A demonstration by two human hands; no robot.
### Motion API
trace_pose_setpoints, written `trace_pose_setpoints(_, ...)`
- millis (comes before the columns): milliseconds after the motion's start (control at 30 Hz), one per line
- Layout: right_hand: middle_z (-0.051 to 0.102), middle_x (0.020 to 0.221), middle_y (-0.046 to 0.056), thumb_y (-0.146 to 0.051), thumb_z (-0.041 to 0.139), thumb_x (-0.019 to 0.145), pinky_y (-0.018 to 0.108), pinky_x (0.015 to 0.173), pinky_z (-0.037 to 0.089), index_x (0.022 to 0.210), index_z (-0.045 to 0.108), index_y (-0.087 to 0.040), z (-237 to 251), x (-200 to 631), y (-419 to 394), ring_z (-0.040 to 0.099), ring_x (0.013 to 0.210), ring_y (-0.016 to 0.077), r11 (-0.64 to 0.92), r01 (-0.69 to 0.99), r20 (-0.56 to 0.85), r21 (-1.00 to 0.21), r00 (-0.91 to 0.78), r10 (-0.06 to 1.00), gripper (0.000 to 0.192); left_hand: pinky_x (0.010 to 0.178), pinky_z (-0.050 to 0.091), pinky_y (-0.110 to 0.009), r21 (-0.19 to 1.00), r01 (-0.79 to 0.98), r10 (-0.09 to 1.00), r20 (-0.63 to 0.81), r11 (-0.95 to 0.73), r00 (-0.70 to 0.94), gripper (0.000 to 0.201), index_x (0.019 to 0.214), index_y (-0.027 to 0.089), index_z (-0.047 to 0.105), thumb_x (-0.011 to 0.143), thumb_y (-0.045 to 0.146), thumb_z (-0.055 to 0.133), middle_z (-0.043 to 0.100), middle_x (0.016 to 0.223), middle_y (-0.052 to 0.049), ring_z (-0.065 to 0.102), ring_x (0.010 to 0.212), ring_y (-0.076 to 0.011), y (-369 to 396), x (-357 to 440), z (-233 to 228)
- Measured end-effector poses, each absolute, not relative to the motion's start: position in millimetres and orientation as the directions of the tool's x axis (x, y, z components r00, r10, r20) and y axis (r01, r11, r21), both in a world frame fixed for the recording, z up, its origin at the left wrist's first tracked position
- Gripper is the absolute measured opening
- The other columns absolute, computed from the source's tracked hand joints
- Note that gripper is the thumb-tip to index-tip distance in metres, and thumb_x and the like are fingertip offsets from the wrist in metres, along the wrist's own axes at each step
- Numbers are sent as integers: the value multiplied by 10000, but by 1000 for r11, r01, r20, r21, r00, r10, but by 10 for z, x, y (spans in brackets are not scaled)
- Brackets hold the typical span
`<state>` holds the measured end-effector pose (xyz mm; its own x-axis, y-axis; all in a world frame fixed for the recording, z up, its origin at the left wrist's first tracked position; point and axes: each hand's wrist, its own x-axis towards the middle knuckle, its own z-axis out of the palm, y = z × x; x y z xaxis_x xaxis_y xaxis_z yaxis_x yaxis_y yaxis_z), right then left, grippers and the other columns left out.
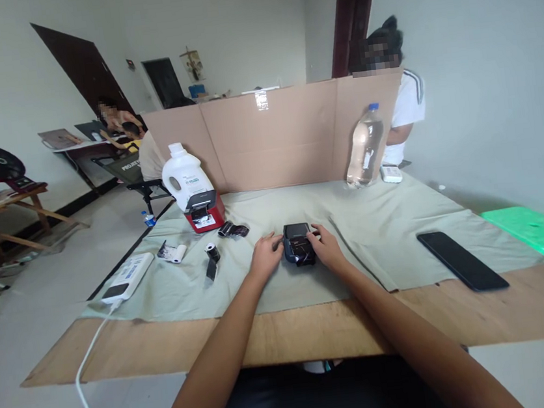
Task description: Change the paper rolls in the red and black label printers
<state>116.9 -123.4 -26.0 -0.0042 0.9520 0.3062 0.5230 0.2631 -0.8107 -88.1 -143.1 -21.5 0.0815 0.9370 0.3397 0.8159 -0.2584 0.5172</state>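
Observation:
A small dark portable printer (297,230) sits on the cloth in front of me, with a glossy black strip (303,251) at its near side. My left hand (267,255) is at the printer's left side, its fingers curved against the edge. From the other side my right hand (326,245) grips the right edge, thumb towards the black strip. To the left lie a small black roll (212,253) with its end unrolled, another dark roll (233,229) and a white paper roll (172,252). A red and black printer (208,216) stands behind them.
A white jug (189,177) and a clear bottle (365,147) stand before a cardboard screen (274,138). On the left is a white power strip (128,278) with a cable; on the right, a black phone (461,261). A green stool (537,229) and other people are beyond the table.

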Motion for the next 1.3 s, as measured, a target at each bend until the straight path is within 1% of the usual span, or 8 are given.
trace_pose_setpoints(133, 707, 1073, 127, -442, 470, 900, 385, 863, 506, 1286, 605, -134, -284, 1156, -1230, 652, 843, 220, 268, 536, 321, -801, 6, 947, 512, 1167, 406, -366, 518, 816, 931, 361, -255, 62, 342, 1206, 204, 729, 915, 194, 550, 713, 1265, -65, 587, 1306, -226, -1440, -868, -206)
trace_pose_setpoints(300, 697, 1083, 133, -437, 473, 892, 391, 875, 501, 1235, 635, -127, -307, 1155, -1224, 637, 855, 219, 305, 542, 353, -783, -16, 935, 490, 1141, 432, -327, 549, 790, 922, 385, -274, 52, 346, 1210, 184, 721, 906, 197, 556, 714, 1264, -74, 634, 1236, -205, -1447, -863, -208)
trace_pose_setpoints(433, 697, 1078, 127, -429, 475, 888, 385, 862, 502, 1216, 646, -137, -314, 1159, -1225, 632, 854, 215, 312, 543, 359, -780, -21, 933, 472, 1116, 457, -322, 566, 778, 925, 376, -275, 53, 348, 1208, 193, 721, 903, 195, 552, 723, 1247, -63, 659, 1184, -201, -1453, -860, -195)
trace_pose_setpoints(667, 696, 1083, 121, -435, 474, 892, 393, 876, 499, 1207, 650, -147, -312, 1161, -1227, 631, 846, 213, 320, 540, 367, -779, -21, 930, 462, 1080, 484, -314, 608, 754, 942, 333, -248, 42, 343, 1194, 206, 736, 905, 205, 552, 740, 1211, -47, 679, 1155, -207, -1448, -864, -201)
trace_pose_setpoints(900, 682, 1104, 136, -451, 468, 886, 398, 867, 511, 1225, 632, -123, -312, 1163, -1232, 637, 862, 221, 311, 525, 346, -792, -32, 938, 499, 1057, 501, -312, 632, 726, 936, 348, -273, 49, 349, 1195, 206, 741, 905, 198, 547, 742, 1206, -48, 691, 1131, -205, -1454, -871, -206)
trace_pose_setpoints(1100, 684, 1100, 129, -446, 470, 893, 398, 887, 506, 1209, 636, -143, -302, 1166, -1229, 640, 892, 224, 313, 534, 345, -785, -43, 938, 469, 1046, 507, -303, 644, 716, 937, 347, -269, 41, 337, 1173, 205, 751, 904, 188, 548, 748, 1190, -49, 695, 1121, -198, -1452, -875, -219)
trace_pose_setpoints(1300, 683, 1104, 139, -453, 464, 890, 401, 889, 500, 1236, 625, -127, -310, 1169, -1227, 638, 895, 228, 305, 526, 333, -794, -44, 942, 502, 1038, 514, -301, 668, 690, 937, 347, -279, 42, 340, 1170, 198, 753, 893, 162, 561, 749, 1185, -53, 702, 1112, -199, -1447, -877, -229)
